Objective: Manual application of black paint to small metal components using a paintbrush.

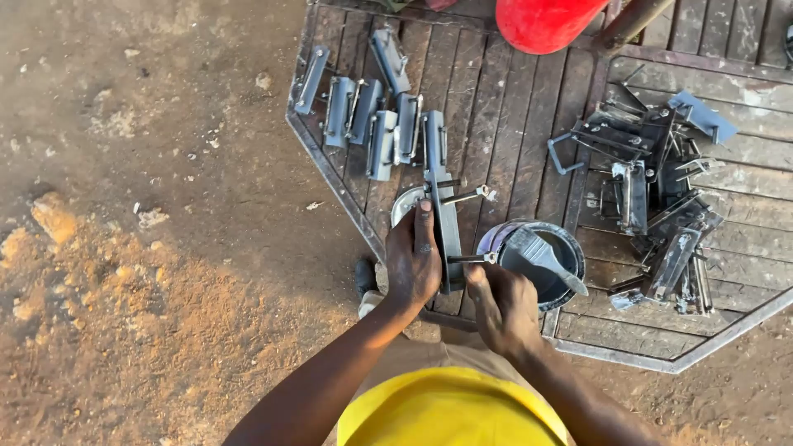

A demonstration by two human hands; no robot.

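I am holding a grey metal bracket (447, 235) upright on the wooden counter (512, 107), my left hand (413, 260) clenched around its side. My right hand (505, 307) is gripping a paintbrush (541, 252), fingers wrapped round its handle, bristles lying over the paint tin (570, 256) just beside the bracket. Painted brackets (372, 116) are lying in a row behind it, and unpainted ones (652, 190) are piled to the right.

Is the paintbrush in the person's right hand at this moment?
No: the paintbrush lies across the rim of the paint can, while the right hand grips the metal part held by the left hand.
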